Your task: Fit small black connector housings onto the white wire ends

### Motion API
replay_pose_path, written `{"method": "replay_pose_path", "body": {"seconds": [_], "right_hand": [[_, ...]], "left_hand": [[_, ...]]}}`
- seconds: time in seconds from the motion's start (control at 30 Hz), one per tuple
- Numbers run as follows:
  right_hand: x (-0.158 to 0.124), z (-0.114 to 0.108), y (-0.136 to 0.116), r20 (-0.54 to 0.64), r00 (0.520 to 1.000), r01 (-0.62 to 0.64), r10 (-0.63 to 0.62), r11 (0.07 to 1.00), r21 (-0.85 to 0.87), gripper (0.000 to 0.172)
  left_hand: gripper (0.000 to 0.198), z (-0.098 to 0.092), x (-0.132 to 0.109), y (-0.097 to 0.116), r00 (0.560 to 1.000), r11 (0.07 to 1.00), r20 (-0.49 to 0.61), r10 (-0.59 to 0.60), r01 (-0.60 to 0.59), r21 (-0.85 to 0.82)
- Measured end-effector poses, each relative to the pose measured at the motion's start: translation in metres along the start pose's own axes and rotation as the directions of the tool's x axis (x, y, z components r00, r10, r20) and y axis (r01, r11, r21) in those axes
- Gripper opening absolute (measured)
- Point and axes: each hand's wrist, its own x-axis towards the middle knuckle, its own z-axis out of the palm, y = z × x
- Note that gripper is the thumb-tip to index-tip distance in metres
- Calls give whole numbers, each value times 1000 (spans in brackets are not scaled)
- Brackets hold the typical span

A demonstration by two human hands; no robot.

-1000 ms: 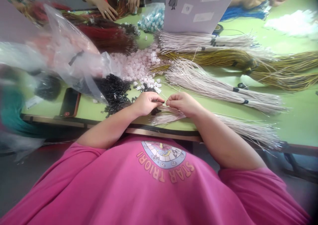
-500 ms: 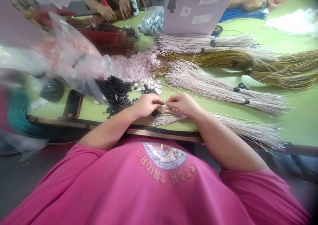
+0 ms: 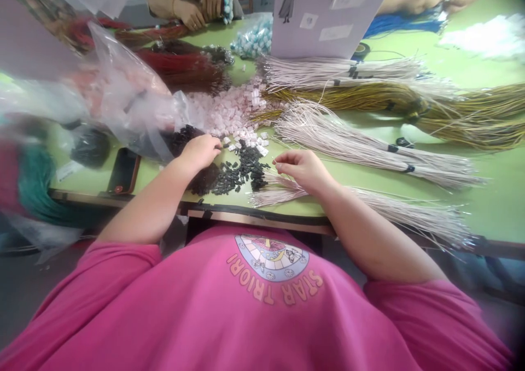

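My left hand point(image 3: 200, 151) is over the pile of small black plastic connector housings point(image 3: 229, 177). Its fingers are drawn together, and a small dark bit shows at the tips, too small to name. To the right, my right hand point(image 3: 305, 170) hovers above a bundle of thin white wires point(image 3: 274, 196), its thumb and forefinger pinched. Whatever lies between those fingertips is too fine to make out. Pale pink and white housings point(image 3: 229, 111) lie heaped just beyond the black ones.
Longer white wire bundles point(image 3: 344, 136) and yellow-brown wires point(image 3: 377, 95) cross the green table on the right. A clear plastic bag point(image 3: 131, 87) and a phone point(image 3: 123, 170) lie left. A lilac divider point(image 3: 315, 16) stands at the back; co-workers' hands point(image 3: 191, 13) work beyond.
My left hand has left my right hand's fingertips and moved left to the black housings, uncovering part of the pile. My right hand has stayed almost in place.
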Motion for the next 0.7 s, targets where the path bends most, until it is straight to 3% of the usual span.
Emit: {"method": "replay_pose_path", "body": {"seconds": [0.23,0.33,0.5,0.7], "right_hand": [[-3,1,-3,16,1000,14,-14,1000,26,17],[-3,2,-2,31,999,-9,7,999,50,18],[-4,4,-1,-4,997,77,-77,995,-67,17],[-8,6,-1,-91,967,196,-239,922,-334,15]], "left_hand": [[17,-22,-17,32,999,986,-31,-14,9,-166],[20,-29,-31,61,998,918,55,7,15,-397],[22,-13,-42,102,980,715,183,74,76,-695],[21,9,-37,112,985,615,166,45,103,-782]]}}
